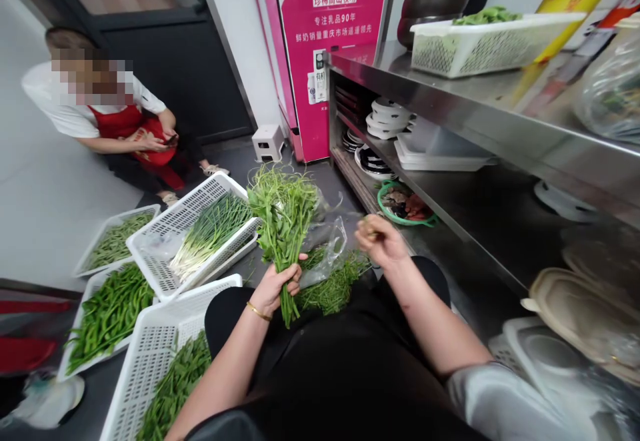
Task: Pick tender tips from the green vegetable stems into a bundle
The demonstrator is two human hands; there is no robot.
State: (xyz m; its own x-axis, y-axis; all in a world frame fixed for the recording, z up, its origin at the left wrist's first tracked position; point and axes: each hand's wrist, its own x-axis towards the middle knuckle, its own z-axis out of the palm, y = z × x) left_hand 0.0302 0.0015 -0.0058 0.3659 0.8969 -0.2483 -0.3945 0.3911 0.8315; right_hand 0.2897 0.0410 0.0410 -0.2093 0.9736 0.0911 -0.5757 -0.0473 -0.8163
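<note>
My left hand (280,286) is wrapped round the stems of a bunch of pea shoots (283,218), held upright with its leaves and curly tendrils at the top. To the right, apart from the bunch, my right hand (383,241) is closed in a pinch. A small greenish bit shows at its fingertips, too blurred to name. Below and between both hands lies a heap of green trimmings (333,284), beside a clear plastic bag (333,251). A white basket (145,354) of leafy greens (177,388) stands by my left forearm.
White baskets of scallions (213,234), green peppers (113,311) and green beans (120,241) stand at left. A person (115,114) in a red apron sits beyond them. A steel shelf unit (450,104) runs along my right. A white stool (269,142) stands ahead.
</note>
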